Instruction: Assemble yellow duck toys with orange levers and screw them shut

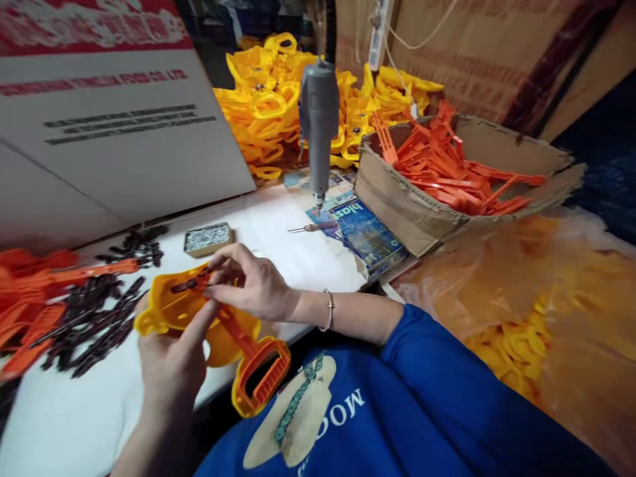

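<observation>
A yellow plastic shell (171, 301) with a looped handle is tilted above the table's near edge, its hollow inside facing up. My left hand (173, 361) grips it from below, the thumb over the rim. An orange plastic strip with a ribbed grip (268, 377) lies along the inside of the shell. My right hand (253, 281) pinches at the strip's upper end, close to a small dark part (185, 285) in the shell. What sits between the right fingertips is too hidden to make out.
Dark small parts (94, 311) and orange pieces (30, 298) lie left. Behind are a metal tin (209, 238), a thin pointed tool (318, 226) and a hanging electric screwdriver (319, 126). Yellow shells (268, 99) are heaped at the back; a carton (397, 205) of orange strips stands right.
</observation>
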Available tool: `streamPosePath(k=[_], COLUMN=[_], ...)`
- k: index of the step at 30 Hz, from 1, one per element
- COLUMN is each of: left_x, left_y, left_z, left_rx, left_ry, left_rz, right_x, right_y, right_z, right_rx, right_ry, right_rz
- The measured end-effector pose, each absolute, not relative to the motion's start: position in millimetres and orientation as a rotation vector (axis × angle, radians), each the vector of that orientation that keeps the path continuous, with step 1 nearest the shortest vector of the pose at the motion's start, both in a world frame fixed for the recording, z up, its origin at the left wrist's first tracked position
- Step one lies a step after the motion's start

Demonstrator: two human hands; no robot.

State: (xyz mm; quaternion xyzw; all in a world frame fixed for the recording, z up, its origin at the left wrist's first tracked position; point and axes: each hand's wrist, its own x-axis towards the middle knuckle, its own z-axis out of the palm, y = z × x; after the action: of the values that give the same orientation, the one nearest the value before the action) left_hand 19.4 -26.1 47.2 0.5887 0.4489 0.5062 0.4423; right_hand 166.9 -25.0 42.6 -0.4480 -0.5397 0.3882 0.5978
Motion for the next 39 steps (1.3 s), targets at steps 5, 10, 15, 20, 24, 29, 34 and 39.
streamPosePath(k=[5, 10, 15, 20, 24, 29, 34, 39], left_x=[37.3, 33.5, 29.7, 29.4, 28.8, 30.1, 33.1, 34.3], left_y=[-45.4, -51.9, -61.0, -66.7, -70.7, -72.0, -71.2, -70.9], left_z=[44.8, 44.9, 44.7, 35.7, 25.8, 16.9, 8.6, 5.9], left_rx=[1.37, 1.517, 1.47, 1.449, 1.487, 1.649, 1.806, 1.934], left_ry=[0.973, 0.958, 0.932, 0.921, 0.958, 0.947, 0.966, 0.964], left_rz=[1.339, 1.386, 1.409, 1.414, 1.438, 1.477, 1.517, 1.579], right_x=[180.4, 180.6, 167.3, 160.1, 160.0, 167.1, 177.6, 182.4], right_y=[-55.2, -62.9, -73.3, -74.6, -75.7, -74.7, -72.4, -72.7], right_z=[50.2, 61.5, 68.0, 61.3, 60.3, 63.3, 64.0, 63.5], right_rx=[-1.168, -1.159, -1.147, -1.088, -1.008, -0.971, -0.985, -1.015], right_ry=[-1.303, -1.509, -1.586, -1.514, -1.522, -1.643, -1.762, -1.839], right_rz=[0.707, 0.462, 0.234, 0.191, 0.132, -0.184, -0.522, -0.645])
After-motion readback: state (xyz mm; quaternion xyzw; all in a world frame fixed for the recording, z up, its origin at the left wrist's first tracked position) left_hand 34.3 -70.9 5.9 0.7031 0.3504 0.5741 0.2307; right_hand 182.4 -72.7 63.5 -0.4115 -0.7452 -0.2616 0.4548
